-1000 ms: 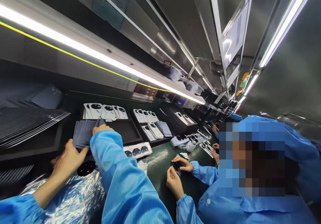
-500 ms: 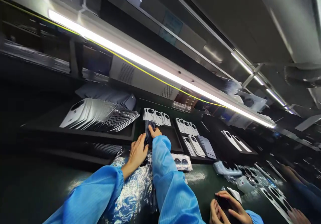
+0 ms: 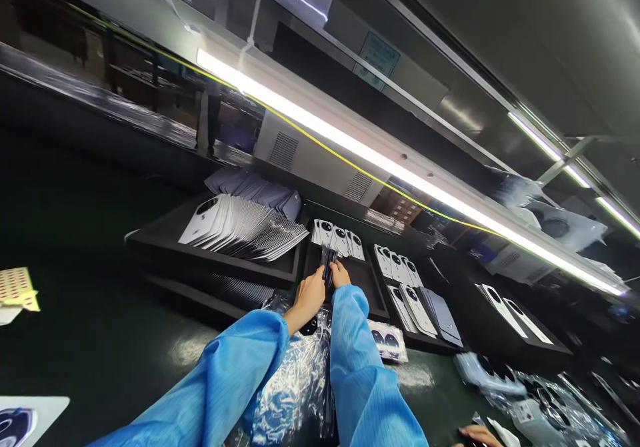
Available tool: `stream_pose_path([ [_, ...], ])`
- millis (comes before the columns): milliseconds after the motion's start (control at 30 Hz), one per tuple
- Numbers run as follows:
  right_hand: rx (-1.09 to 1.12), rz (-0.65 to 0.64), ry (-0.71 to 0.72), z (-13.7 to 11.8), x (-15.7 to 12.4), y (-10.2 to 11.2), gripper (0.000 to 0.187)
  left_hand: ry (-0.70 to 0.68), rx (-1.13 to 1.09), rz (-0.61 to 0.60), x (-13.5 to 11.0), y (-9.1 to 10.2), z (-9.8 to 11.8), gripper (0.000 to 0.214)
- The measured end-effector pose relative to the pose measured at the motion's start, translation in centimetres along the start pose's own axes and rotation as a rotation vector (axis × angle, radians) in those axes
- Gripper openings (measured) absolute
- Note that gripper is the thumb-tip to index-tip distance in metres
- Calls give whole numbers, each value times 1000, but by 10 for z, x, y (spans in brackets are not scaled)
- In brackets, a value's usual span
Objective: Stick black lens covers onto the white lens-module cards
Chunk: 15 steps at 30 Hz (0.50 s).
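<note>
Head view: your left hand [image 3: 310,295] and right hand [image 3: 340,273] close their grip from both sides on a thin bundle of dark phone-back panels [image 3: 328,265], held upright above a black tray [image 3: 363,293]. They look light, stiff and slippery, so hold them by the edges.

Both arms in blue sleeves reach forward from the bottom of the view: left forearm [image 3: 220,383] slanting in from lower left, right forearm [image 3: 363,373] running nearly straight up. Left hand [image 3: 310,298] and right hand [image 3: 340,274] sit just beside each other, fingers pinched closed, left wrist bare past its cuff.
</note>
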State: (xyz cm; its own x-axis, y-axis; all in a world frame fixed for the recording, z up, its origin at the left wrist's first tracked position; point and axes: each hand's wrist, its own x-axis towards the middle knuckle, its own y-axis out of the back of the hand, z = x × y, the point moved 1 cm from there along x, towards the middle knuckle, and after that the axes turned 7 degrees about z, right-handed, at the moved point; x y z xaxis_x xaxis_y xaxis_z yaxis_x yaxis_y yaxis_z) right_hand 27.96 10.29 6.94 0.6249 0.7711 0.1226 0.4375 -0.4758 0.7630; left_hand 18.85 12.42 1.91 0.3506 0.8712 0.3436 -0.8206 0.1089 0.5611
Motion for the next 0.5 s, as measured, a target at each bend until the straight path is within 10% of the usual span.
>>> stream_pose_path([
  [500, -83, -61, -16, 20, 38, -34, 33, -27, 23, 96, -8, 4, -22, 34],
])
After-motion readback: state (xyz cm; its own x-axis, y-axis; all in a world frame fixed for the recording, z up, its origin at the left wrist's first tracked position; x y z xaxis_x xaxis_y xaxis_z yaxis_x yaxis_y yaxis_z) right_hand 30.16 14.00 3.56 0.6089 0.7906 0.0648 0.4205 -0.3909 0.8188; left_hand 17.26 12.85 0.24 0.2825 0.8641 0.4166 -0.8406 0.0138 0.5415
